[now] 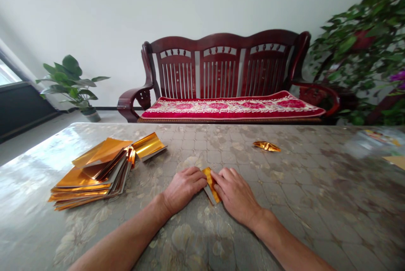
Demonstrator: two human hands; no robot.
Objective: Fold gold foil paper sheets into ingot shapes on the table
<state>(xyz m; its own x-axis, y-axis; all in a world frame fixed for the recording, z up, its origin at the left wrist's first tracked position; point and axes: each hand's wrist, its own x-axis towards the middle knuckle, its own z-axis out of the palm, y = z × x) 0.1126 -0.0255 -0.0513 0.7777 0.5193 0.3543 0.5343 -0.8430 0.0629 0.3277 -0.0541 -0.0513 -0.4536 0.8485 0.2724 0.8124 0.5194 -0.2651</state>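
A small folded sheet of gold foil paper (216,191) lies on the table between my two hands, its grey underside showing along the left part. My left hand (185,189) has its curled fingers at the upper left edge of this paper. On the other side, my right hand (236,193) grips the right edge, thumb toward the paper and fingers bent. The fingertips of both hands are partly hidden. Farther back to the right rests a boat-shaped folded gold piece (266,146), apart from my hands.
To the left is a messy stack of gold foil sheets (85,180), with a loose curled sheet (148,146) beside it. A clear plastic bag (376,142) lies at the table's right. Beyond the patterned tabletop (190,237) stand a wooden bench (218,73) and potted plants (74,83).
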